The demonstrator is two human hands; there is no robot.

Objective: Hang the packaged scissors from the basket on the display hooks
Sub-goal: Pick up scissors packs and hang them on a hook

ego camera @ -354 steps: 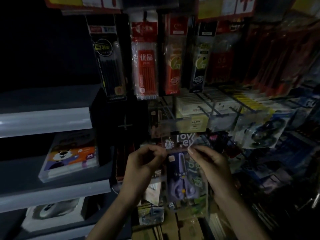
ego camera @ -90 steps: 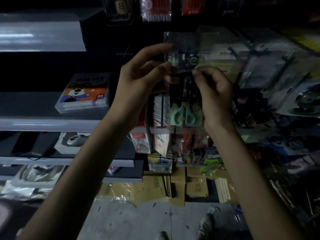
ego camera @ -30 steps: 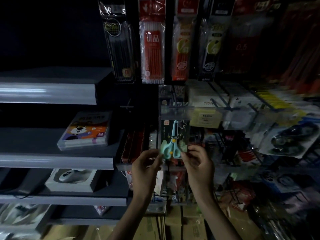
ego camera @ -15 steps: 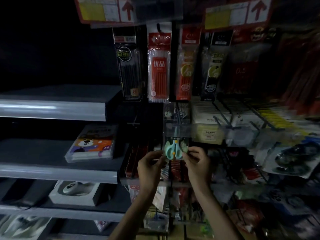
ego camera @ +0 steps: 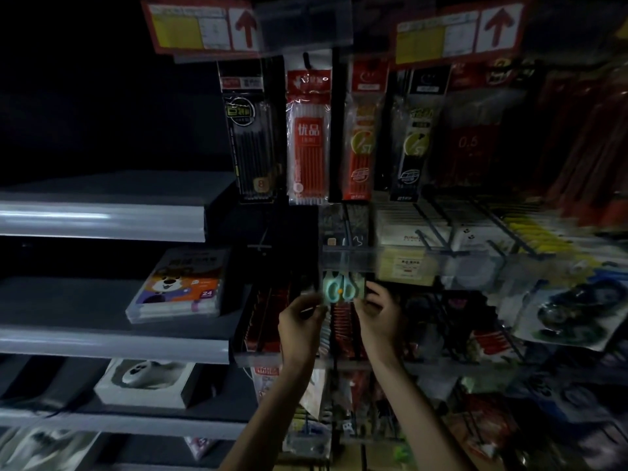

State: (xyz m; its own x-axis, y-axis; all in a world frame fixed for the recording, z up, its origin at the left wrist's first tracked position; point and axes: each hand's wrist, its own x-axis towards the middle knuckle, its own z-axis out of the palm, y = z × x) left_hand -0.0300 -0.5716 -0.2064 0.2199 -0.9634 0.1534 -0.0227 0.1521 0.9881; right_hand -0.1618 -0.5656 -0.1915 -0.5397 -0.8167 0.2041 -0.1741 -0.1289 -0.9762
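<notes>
A packaged pair of scissors (ego camera: pixel 341 289) with pale teal handles hangs in the middle of the dim display, its upper part behind a clear price strip (ego camera: pixel 350 258). My left hand (ego camera: pixel 300 326) pinches the pack's lower left edge. My right hand (ego camera: pixel 380 316) pinches its lower right edge. The display hook itself is hidden behind the strip and the pack. The basket is out of view.
Packs of pens and refills (ego camera: pixel 307 137) hang in a row above. Grey shelves (ego camera: pixel 112 341) on the left hold a boxed crayon set (ego camera: pixel 180 287). Wire hooks (ego camera: pixel 438 232) with erasers and tape packs crowd the right. Red arrow signs (ego camera: pixel 204 27) sit overhead.
The pack has slid further back under the clear price strip since a second ago, so only its handles show. Both hands stay pinching its lower corners. My view has tilted up.
</notes>
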